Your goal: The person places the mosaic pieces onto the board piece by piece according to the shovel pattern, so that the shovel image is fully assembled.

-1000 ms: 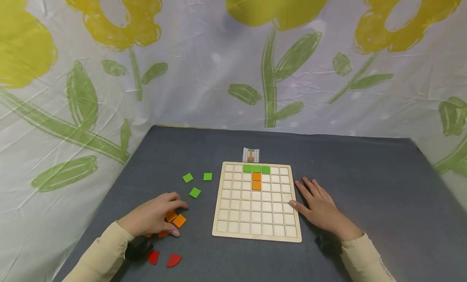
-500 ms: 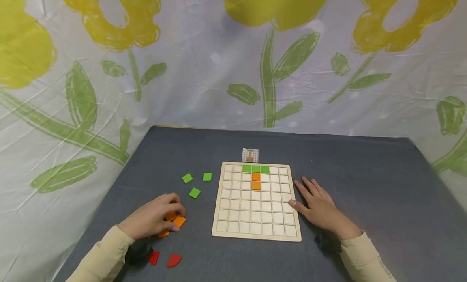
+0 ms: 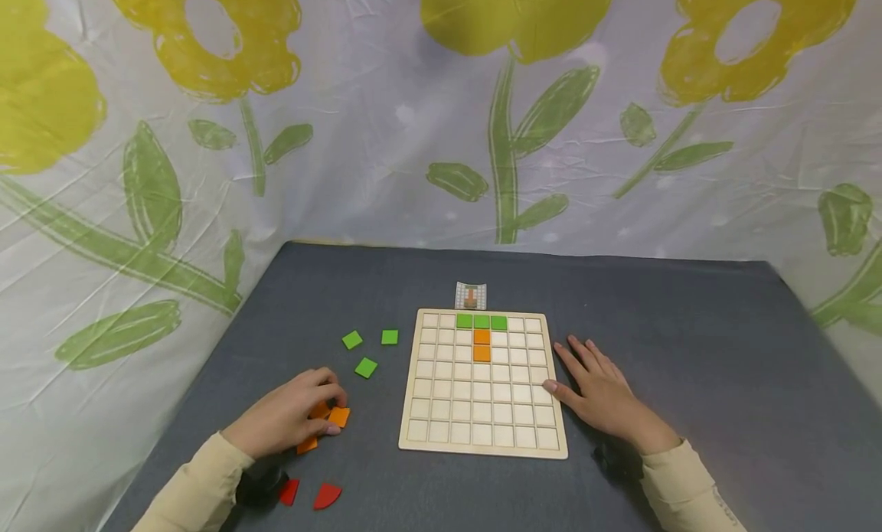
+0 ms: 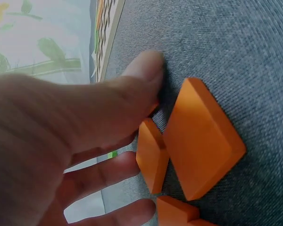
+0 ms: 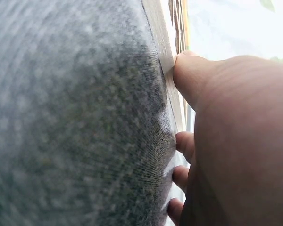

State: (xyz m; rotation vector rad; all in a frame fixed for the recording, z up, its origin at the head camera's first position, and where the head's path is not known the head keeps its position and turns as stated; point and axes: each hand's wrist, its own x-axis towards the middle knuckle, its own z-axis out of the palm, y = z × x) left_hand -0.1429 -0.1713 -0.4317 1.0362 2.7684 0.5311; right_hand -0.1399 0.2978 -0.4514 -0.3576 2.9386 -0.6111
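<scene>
The wooden grid board lies on the dark table. Three green square tiles fill cells in its top row, with two orange tiles in a column under the middle one. To the board's left, my left hand pinches an orange square tile between thumb and index finger. In the left wrist view, my thumb mostly hides that tile, and other orange tiles lie beside the fingers. My right hand rests at the board's right edge, fingers spread and thumb on the rim.
Several loose orange tiles sit under and around the left hand. Three green tiles lie beyond it, and two red pieces lie nearer the front. A small pattern card stands behind the board. A flower-printed curtain surrounds the table.
My left index finger has curled in toward the thumb, closing on the orange tile, which has turned slightly. My right hand keeps its place on the board.
</scene>
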